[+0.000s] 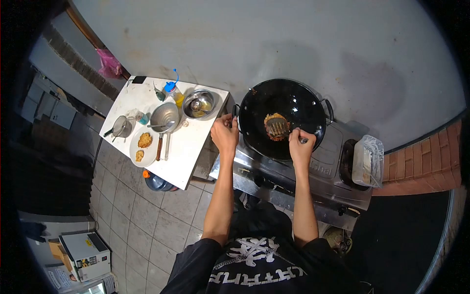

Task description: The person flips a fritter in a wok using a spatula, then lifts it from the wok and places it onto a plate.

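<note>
A large black wok (259,100) stands on the silver gas stove (313,161). My left hand (225,134) is closed round the wok's left handle. In my right hand (301,141), fingers closed, is a slotted spatula (278,128) whose head rests on a browned piece of food (270,117) in the middle of the wok. The spatula partly covers the food.
On the left, a white table (183,154) bears a plate (135,152) with two fried pieces, a metal bowl (199,93), a saucepan (165,113), a strainer (119,125) and a blue-capped bottle (171,88). A plastic container (364,164) stands right of the wok.
</note>
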Demonstrator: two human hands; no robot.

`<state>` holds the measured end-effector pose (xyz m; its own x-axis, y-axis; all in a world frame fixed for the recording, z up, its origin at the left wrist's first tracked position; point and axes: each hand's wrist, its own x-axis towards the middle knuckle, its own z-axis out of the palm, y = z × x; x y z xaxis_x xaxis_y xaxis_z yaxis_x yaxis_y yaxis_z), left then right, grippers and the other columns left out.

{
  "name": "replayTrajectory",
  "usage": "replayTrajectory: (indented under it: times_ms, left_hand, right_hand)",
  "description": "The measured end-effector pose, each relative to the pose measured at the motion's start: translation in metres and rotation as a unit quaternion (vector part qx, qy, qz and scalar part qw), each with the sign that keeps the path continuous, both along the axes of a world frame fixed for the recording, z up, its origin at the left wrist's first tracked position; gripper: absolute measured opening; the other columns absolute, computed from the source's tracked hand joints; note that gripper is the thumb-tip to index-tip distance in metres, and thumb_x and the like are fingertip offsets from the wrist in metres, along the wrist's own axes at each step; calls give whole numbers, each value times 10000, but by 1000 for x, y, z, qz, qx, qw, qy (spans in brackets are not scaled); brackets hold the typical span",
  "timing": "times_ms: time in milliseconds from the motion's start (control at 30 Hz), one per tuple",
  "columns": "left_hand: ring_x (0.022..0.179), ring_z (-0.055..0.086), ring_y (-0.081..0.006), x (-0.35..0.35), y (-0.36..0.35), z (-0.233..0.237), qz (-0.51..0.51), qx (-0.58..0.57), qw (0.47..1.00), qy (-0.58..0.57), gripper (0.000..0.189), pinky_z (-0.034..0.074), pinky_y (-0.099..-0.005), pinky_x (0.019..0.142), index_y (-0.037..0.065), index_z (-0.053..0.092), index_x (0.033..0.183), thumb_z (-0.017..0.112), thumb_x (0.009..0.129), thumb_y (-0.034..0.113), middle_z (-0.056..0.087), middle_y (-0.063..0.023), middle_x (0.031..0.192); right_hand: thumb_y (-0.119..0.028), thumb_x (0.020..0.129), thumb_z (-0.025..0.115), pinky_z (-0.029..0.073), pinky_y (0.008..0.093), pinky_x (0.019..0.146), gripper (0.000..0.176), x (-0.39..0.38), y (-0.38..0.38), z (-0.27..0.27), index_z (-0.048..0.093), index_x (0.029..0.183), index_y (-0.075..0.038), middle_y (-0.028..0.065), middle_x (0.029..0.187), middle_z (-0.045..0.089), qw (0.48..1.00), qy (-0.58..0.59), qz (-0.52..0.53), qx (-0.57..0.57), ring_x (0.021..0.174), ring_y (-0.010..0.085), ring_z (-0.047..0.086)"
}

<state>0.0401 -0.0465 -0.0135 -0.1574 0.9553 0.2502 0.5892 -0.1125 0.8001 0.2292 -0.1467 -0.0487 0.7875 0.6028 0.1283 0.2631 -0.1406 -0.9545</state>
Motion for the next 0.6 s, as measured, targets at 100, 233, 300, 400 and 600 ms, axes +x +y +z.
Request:
replayTrajectory:
  times_ms: [100, 233, 300, 400, 600]
  left_hand:
    - [760, 651, -313, -2, 2, -3, -8, 11, 1000, -7, 228, 501, -393, 718, 40, 715, 942, 713, 772, 192, 681, -124, 791]
    - [785, 664, -306, -4, 3, 3, -17, 10, 1000, -8, 237, 506, -382, 740, 27, 711, 929, 722, 760, 193, 696, -145, 831]
    - [810, 683, -277, -5, 3, 7, -18, -15, 1000, 5, 279, 512, -363, 763, 15, 715, 963, 719, 762, 209, 704, -165, 862]
    - [810, 685, -292, -3, 1, 18, -29, -33, 999, 2, 271, 510, -368, 768, -6, 711, 942, 706, 791, 219, 703, -173, 853]
    - [723, 660, -312, -7, 7, 11, -33, 0, 999, 1, 269, 507, -383, 697, -9, 710, 836, 703, 802, 257, 681, -188, 773]
  right_hand:
    - [-164, 828, 649, 468, 413, 749, 270, -2, 0, -3, 611, 773, 97, 260, 843, 630, 1000, 0, -2, 10, 805, 331, 628]
    - [-161, 825, 649, 466, 416, 726, 266, -2, -7, -6, 619, 762, 95, 259, 815, 630, 997, -31, -43, 57, 780, 342, 626]
    - [-148, 815, 650, 467, 413, 710, 252, -4, -6, -1, 631, 734, 89, 244, 756, 634, 994, -17, -64, 83, 732, 345, 624]
    - [-151, 809, 654, 470, 399, 703, 241, -18, -4, 24, 649, 735, 79, 231, 734, 637, 995, -40, -58, 77, 733, 343, 631]
    - [-104, 831, 613, 417, 377, 588, 278, -11, -15, 26, 580, 632, 87, 192, 571, 577, 994, -53, -37, 88, 509, 255, 520]
